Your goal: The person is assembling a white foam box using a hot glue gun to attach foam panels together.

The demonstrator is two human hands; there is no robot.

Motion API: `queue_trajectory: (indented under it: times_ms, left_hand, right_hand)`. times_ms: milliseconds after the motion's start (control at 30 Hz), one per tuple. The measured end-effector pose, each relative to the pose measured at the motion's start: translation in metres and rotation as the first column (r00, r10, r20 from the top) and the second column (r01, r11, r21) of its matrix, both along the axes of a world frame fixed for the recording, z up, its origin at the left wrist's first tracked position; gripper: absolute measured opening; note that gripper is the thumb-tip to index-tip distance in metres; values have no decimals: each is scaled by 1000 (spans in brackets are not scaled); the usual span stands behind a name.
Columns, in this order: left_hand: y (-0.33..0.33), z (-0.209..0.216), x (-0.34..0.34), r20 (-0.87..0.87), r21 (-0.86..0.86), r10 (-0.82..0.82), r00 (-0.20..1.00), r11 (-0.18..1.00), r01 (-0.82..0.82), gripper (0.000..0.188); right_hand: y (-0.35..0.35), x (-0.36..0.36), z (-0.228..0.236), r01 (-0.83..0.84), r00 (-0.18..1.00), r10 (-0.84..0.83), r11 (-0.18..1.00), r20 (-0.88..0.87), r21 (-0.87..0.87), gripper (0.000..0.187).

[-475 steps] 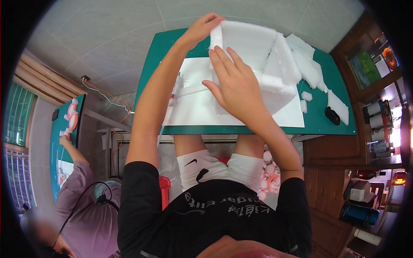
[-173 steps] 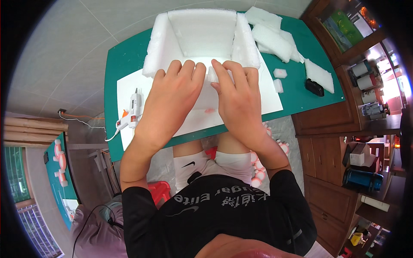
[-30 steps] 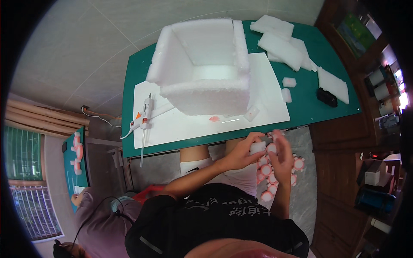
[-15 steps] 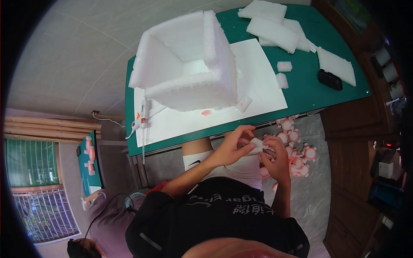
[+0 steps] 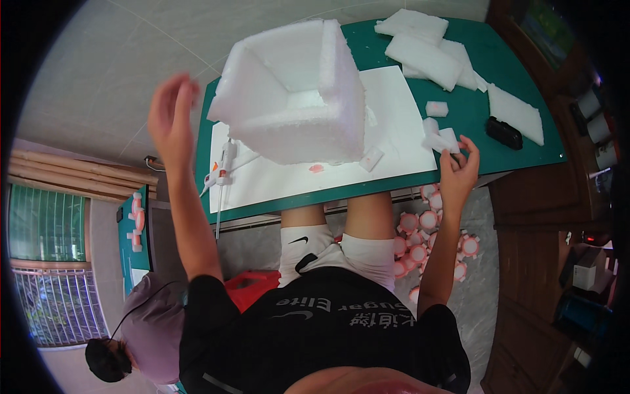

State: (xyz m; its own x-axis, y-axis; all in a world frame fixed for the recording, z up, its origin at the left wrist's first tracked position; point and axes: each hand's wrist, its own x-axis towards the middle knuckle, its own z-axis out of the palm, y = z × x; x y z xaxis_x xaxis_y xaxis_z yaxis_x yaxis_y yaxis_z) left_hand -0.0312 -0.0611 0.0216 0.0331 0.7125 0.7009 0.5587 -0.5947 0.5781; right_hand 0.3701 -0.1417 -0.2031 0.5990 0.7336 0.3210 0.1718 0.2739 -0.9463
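My right hand is over the right part of the green table, thumb and fingers around the near end of a small white foam block. That block lies against other small foam pieces. My left hand is raised left of the big box, smeared by motion, so its fingers cannot be read. An open-topped box of thick white foam slabs stands on a white sheet. A white glue gun stands at its near left corner.
Foam slabs are piled at the back right, near a black case. Another small foam block lies right of the box. Pink-and-white round pieces cover the floor below. A person sits at lower left beside a red stool.
My hands have parted from the white foam piece they held together over my lap. The right has moved to the table at the foam blocks; the left has swung up and left.
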Motion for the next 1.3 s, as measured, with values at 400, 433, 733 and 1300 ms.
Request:
queue_trajectory:
  times_ms: [400,433,733,1300]
  left_hand:
    - [103,-10,30,-281,-486,-122,952,873,-31,67]
    - [103,-9,30,-283,-487,-118,952,873,-37,67]
    - [116,-17,13,-354,-476,-160,921,879,-31,67]
    - [124,-16,15,-353,-323,-19,936,941,-102,66]
  right_hand:
    - [7,-1,-22,-10,998,12,999,-62,34,50]
    - [8,-2,-22,-15,998,17,999,-65,33,50]
    - [9,-6,-22,-6,999,7,1000,-43,24,51]
    - [7,-3,-27,-3,1000,3,1000,11,12,51]
